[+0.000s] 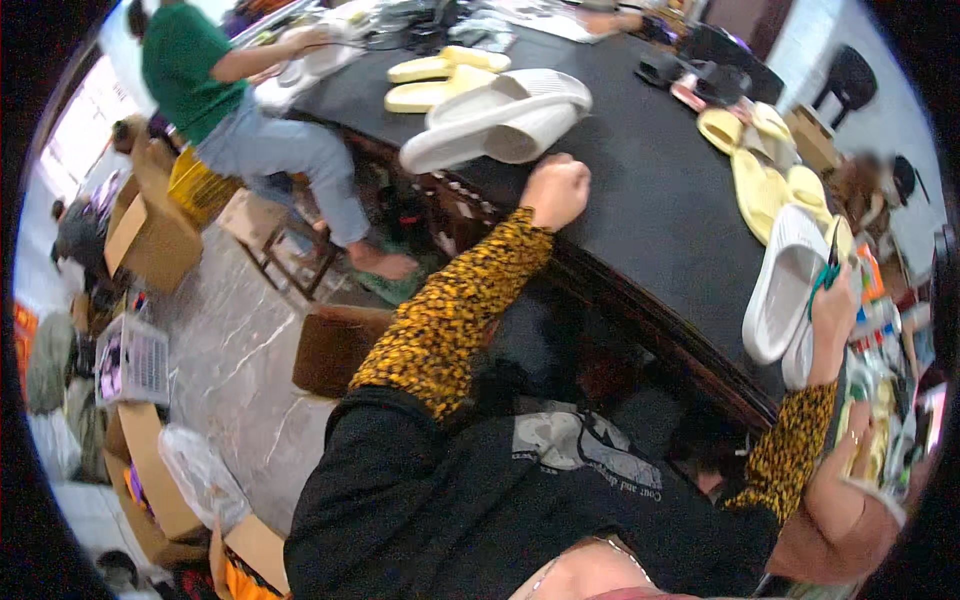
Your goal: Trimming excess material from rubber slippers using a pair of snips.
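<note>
My left hand [558, 192] is closed in a fist at the near edge of the black table [650, 250]. Just beyond it lies a pair of white slide sandals [480, 130], one overlapping the other; whatever the fingers hold, if anything, is hidden. Over at the right, my right hand [836, 315] is closed around green-handled scissors [826, 274], whose blades are hard to see. It is beside another pair of white slides [783, 275], and its fingers partly cover them. Yellow-and-black patterned sleeves cover both my forearms.
Pale yellow slides [430, 92] lie behind the white pair; more yellow slides [760, 190] line the table's right side. A person in a green shirt [190, 75] sits at far left. Another person's arm [840, 490] is close at my right. Cardboard boxes [160, 235] stand on the floor.
</note>
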`<action>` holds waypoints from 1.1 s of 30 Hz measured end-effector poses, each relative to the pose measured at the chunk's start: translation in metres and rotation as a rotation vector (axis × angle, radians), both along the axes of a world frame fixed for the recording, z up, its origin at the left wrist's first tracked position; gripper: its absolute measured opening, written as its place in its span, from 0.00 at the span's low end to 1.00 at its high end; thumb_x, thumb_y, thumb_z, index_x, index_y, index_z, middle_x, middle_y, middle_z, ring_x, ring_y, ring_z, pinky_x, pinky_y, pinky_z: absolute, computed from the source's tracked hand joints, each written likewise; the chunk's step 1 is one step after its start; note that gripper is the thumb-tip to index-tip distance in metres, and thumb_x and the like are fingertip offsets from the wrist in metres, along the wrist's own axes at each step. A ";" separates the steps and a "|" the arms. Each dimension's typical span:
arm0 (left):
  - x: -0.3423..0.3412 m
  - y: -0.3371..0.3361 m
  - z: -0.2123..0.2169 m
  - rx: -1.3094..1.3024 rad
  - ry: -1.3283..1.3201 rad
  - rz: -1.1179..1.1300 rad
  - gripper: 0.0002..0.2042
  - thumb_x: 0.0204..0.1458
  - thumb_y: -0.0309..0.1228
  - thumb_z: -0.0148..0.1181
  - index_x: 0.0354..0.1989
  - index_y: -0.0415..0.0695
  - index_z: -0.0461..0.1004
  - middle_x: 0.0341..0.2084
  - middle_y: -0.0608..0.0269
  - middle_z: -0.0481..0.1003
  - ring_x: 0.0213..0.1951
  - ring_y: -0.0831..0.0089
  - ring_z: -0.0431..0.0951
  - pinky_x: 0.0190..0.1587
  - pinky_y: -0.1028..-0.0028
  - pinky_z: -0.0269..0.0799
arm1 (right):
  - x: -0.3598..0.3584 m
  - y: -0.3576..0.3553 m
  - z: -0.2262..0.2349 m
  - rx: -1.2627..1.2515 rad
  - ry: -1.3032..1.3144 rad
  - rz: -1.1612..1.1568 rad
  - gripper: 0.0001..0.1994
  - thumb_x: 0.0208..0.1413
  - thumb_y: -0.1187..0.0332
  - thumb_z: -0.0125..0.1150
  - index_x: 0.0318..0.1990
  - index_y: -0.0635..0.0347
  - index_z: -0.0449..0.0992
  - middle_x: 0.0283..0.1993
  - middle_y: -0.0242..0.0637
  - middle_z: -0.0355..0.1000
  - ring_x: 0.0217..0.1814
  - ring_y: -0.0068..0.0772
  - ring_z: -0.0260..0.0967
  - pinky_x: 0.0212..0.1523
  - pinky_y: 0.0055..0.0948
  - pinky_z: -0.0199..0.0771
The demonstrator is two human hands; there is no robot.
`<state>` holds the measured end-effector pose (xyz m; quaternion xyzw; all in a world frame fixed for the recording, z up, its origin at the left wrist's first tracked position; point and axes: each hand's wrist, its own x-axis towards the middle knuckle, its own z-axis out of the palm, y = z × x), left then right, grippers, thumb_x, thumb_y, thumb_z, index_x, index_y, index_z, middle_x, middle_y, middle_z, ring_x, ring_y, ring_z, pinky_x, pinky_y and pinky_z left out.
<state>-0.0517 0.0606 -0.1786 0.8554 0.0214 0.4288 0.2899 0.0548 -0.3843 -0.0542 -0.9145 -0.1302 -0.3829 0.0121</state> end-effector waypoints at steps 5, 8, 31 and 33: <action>-0.001 -0.001 0.001 0.008 0.026 -0.012 0.04 0.47 0.27 0.57 0.27 0.41 0.76 0.27 0.53 0.73 0.36 0.54 0.73 0.40 0.60 0.70 | 0.043 -0.077 0.003 0.036 0.060 -0.216 0.18 0.55 0.68 0.47 0.51 0.67 0.64 0.38 0.63 0.70 0.43 0.63 0.68 0.41 0.54 0.65; -0.002 -0.005 0.001 0.007 0.045 -0.019 0.04 0.47 0.27 0.56 0.27 0.41 0.76 0.27 0.54 0.73 0.36 0.54 0.73 0.41 0.61 0.70 | 0.045 -0.101 -0.012 0.000 0.053 -0.256 0.18 0.56 0.66 0.47 0.51 0.67 0.64 0.36 0.63 0.71 0.41 0.64 0.68 0.39 0.55 0.64; -0.046 0.042 -0.004 0.145 -0.018 0.347 0.12 0.47 0.34 0.64 0.35 0.39 0.75 0.35 0.51 0.74 0.41 0.51 0.71 0.46 0.59 0.66 | -0.072 0.084 -0.052 0.361 0.384 0.471 0.18 0.51 0.60 0.63 0.48 0.56 0.70 0.25 0.53 0.72 0.31 0.58 0.72 0.29 0.47 0.69; -0.041 0.046 -0.002 0.113 -0.002 0.331 0.10 0.46 0.34 0.64 0.32 0.40 0.75 0.32 0.50 0.74 0.41 0.50 0.70 0.46 0.58 0.64 | -0.073 0.086 -0.061 0.333 0.435 0.483 0.18 0.51 0.60 0.63 0.47 0.55 0.70 0.25 0.53 0.72 0.31 0.58 0.72 0.29 0.48 0.69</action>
